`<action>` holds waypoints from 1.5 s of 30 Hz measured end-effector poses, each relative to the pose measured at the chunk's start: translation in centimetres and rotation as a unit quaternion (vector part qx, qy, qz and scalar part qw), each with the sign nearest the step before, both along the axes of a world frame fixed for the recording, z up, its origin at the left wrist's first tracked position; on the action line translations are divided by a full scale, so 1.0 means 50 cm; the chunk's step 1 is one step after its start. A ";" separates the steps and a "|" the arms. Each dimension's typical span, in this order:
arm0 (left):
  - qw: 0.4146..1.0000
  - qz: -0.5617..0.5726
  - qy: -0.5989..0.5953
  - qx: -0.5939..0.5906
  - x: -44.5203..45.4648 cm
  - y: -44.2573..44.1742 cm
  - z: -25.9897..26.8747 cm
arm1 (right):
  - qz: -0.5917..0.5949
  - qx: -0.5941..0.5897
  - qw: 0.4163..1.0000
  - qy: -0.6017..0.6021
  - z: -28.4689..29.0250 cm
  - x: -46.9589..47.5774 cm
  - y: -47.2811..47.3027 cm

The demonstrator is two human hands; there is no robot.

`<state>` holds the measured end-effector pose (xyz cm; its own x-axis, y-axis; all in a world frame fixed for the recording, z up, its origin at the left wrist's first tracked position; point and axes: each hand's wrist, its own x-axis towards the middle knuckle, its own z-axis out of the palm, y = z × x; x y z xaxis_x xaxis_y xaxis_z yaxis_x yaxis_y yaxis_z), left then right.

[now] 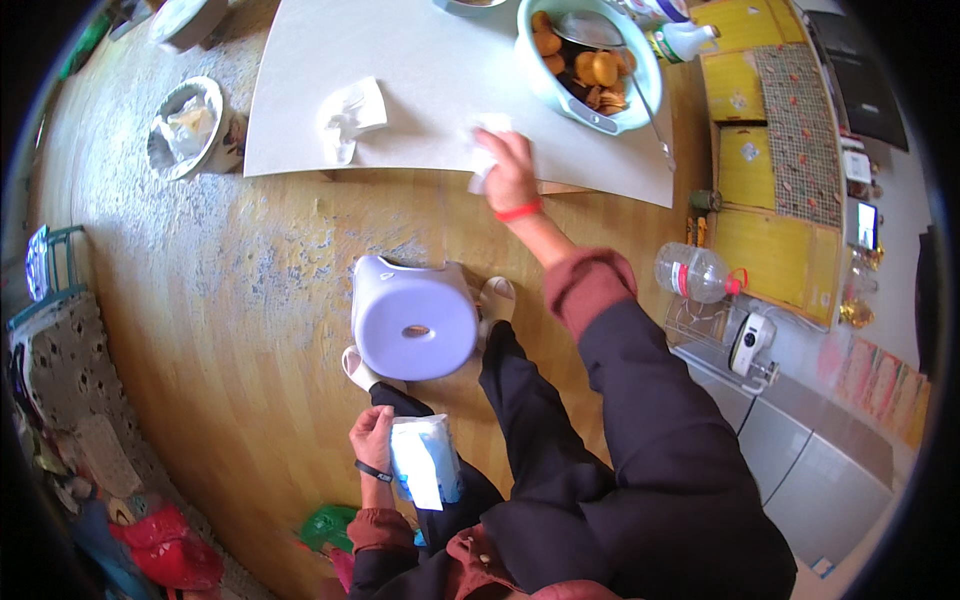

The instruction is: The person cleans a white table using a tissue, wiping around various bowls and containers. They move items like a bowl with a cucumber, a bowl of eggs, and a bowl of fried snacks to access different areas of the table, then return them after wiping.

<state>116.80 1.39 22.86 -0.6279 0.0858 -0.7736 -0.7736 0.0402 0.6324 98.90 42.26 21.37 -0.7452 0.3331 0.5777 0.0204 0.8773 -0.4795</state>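
My right hand (513,171), with a red band at the wrist, holds a white tissue (487,150) over the front edge of the pale table (442,82). The tissue is partly hidden by my fingers. Down near my lap, my left hand (373,436) grips a blue-and-white tissue pack (442,457) by its side, and one white sheet (421,469) lies across the pack's face. A crumpled white tissue (354,112) rests on the table to the left. Right of my right hand stands a light-blue basin (529,82) of brown, egg-like food (604,69) in dark liquid, with a skimmer (591,30) in it.
A lavender plastic stool (416,356) stands on the floor between my feet. Left of the table is a lined waste bin (219,112). At the right are yellow cabinets (765,247), a large plastic bottle (694,271) and a white bottle (681,43). A bed or sofa (67,352) borders the left.
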 end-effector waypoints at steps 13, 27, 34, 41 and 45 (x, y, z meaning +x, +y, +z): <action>0.993 -0.109 0.023 -0.031 -0.016 0.072 0.033 | -0.415 0.044 0.898 -0.140 -0.023 0.472 0.572; 0.989 -0.140 0.002 -0.054 0.031 0.409 0.074 | -0.144 0.009 0.947 -0.286 -0.061 0.343 0.819; 0.974 -0.216 -0.024 -0.067 0.006 0.444 0.095 | -0.214 -0.053 0.953 -0.206 -0.085 0.506 0.609; 0.979 -0.203 -0.026 -0.009 -0.063 0.376 0.062 | -0.255 -0.065 0.951 -0.161 -0.088 0.337 0.345; 0.980 -0.195 -0.036 0.035 -0.129 0.283 0.047 | -0.313 -0.046 0.923 -0.217 -0.075 0.237 0.261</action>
<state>110.36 15.51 25.21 -0.4815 0.3623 -0.7980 -0.7504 0.3000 0.5890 110.73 55.29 17.61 -0.5440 0.8102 0.2183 0.7180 0.5841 -0.3786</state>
